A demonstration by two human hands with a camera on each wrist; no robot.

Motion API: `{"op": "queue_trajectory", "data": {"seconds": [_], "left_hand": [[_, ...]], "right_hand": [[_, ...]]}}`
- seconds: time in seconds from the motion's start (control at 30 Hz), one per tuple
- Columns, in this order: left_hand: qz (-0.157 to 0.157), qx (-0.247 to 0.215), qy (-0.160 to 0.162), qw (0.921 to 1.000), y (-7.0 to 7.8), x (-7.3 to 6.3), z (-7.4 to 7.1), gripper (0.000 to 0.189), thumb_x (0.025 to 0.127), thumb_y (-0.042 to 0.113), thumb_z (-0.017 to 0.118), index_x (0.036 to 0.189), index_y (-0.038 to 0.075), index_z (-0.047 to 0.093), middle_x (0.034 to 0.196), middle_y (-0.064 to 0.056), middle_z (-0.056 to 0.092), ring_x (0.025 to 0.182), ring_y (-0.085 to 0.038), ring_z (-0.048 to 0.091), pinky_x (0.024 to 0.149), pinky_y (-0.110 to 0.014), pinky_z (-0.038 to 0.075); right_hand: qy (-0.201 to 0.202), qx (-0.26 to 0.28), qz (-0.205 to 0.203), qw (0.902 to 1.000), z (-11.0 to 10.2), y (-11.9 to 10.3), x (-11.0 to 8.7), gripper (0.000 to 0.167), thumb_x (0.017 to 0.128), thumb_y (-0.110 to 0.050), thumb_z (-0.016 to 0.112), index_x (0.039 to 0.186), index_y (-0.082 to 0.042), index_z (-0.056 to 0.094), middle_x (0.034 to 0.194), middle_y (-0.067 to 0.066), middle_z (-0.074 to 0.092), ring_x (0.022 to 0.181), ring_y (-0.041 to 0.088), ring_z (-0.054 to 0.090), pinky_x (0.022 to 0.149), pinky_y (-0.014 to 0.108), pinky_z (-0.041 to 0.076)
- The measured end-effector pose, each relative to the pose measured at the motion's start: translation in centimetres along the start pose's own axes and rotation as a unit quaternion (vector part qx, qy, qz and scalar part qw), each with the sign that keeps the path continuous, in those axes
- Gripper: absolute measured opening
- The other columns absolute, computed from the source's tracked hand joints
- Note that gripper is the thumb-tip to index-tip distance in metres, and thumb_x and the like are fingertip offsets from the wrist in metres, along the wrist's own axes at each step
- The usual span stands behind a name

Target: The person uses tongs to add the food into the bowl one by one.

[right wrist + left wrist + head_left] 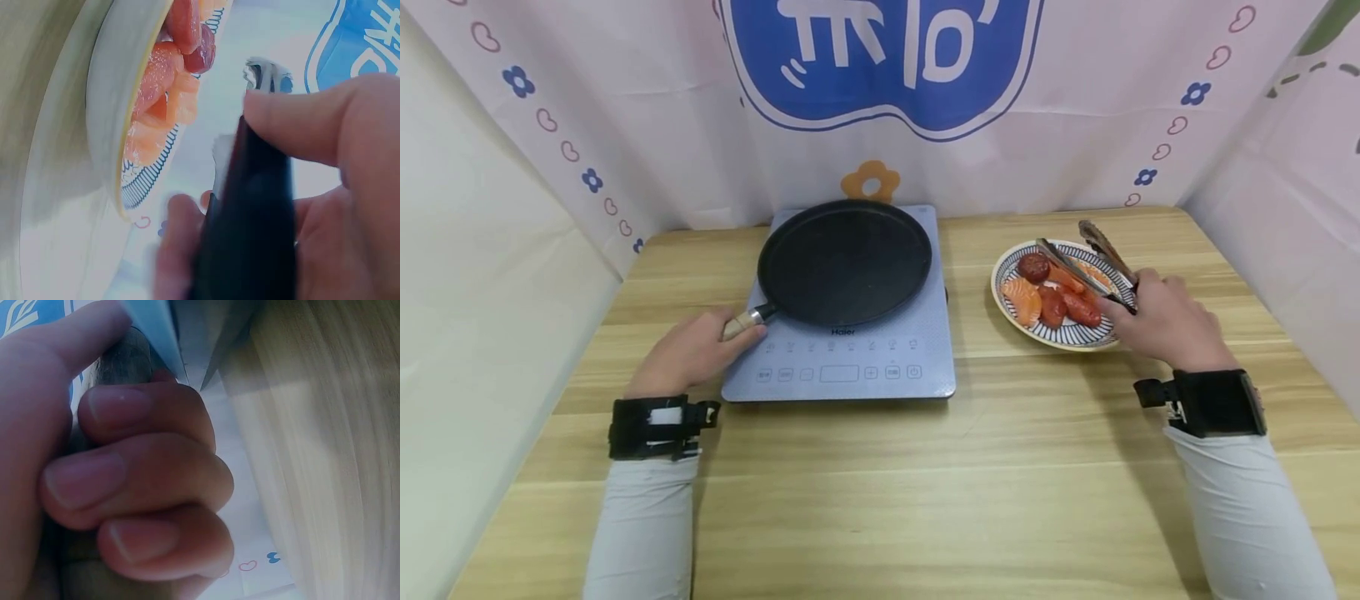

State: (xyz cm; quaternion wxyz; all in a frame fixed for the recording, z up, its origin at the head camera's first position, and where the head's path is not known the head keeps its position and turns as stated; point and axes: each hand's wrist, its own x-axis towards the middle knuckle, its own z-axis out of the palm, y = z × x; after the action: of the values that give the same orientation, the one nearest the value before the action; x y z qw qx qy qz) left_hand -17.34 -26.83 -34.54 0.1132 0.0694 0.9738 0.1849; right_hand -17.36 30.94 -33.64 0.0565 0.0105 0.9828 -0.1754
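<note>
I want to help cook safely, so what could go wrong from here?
The food pieces look wet and shiny, so they might slip when the tongs grab them. The right hand is close to the plate and might bump it. The left hand grips the handle of the pan, so a tug could slide the pan across the cooktop.

Frying pan (846,262): seated on the cooktop (842,390), handle directed near-left into the left hand (700,346).
Cooktop: placed on the table (880,517), left of the plate (1078,336), before the curtain (662,125).
Plate: food pieces (1052,307) are contained in it.
Tongs (1105,247): held above the plate, in the right hand (1172,325).
</note>
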Motion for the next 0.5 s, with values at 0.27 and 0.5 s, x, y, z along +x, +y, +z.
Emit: {"op": "queue_trajectory", "data": {"seconds": [0.27, 0.5], "left_hand": [[0.003, 0.002, 0.001, 1.0, -0.01, 0.09, 0.01, 0.051, 0.107, 0.058, 0.051, 0.104, 0.008, 0.063, 0.088, -0.009, 0.062, 0.079, -0.022, 0.06, 0.067, -0.033, 0.045], [0.002, 0.003, 0.0, 1.0, -0.03, 0.11, -0.02, 0.052, 0.108, 0.058, 0.05, 0.106, 0.008, 0.062, 0.09, -0.01, 0.063, 0.081, -0.023, 0.06, 0.068, -0.034, 0.045]], "right_hand": [[0.053, -0.014, -0.004, 0.9985, -0.06, 0.1, -0.03, 0.074, 0.104, -0.063, 0.046, 0.131, 0.005, 0.053, 0.105, 0.028, 0.063, 0.089, 0.043, 0.061, 0.058, 0.043, 0.04], [0.06, -0.026, 0.016, 0.9977, -0.35, 0.21, -0.32, 0.077, 0.098, -0.077, 0.049, 0.102, -0.001, 0.059, 0.086, 0.018, 0.061, 0.077, 0.036, 0.057, 0.057, 0.041, 0.036]]}}
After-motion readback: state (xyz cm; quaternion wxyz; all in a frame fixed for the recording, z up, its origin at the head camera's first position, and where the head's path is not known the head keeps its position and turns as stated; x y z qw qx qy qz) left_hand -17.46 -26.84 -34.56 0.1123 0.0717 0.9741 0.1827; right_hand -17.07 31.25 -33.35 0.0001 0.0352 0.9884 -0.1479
